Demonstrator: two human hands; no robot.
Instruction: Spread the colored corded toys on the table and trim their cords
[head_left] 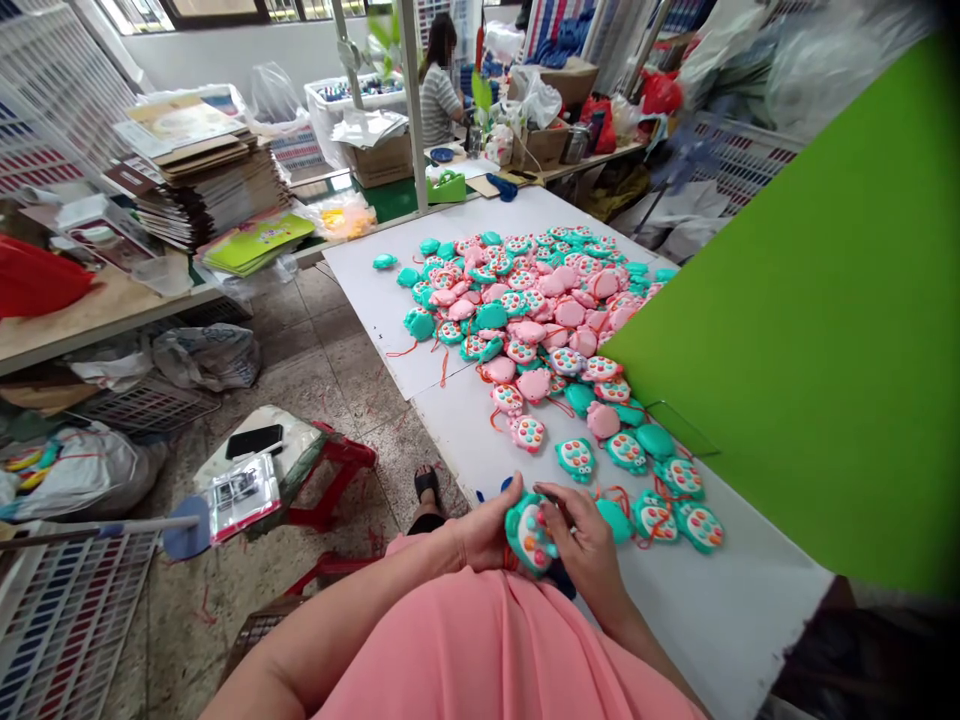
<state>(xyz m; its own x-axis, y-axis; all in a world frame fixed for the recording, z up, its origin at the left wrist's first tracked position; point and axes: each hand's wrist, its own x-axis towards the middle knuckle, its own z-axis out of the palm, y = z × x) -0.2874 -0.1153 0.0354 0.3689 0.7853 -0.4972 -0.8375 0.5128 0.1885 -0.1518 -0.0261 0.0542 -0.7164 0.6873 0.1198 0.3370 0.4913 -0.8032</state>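
A green animal-shaped button toy (534,548) with a white face and several coloured buttons is held close to my body, at the near edge of the table. My left hand (487,528) is closed around its left side, thumb up along the rim. On its right side the fingers and thumb of my right hand (586,548) press against the face, hiding part of the buttons. Just right of my hands lie more green toys (700,526) with orange cords. A large pile of pink and green toys (551,284) spreads over the white table (450,410).
A bright green panel (810,330) rises along the table's right side. To my left stands a stool (300,450) bearing a phone (255,442) and a packet. Stacked cardboard (199,175) sits on a side bench. A person (441,90) in a striped top sits at the back.
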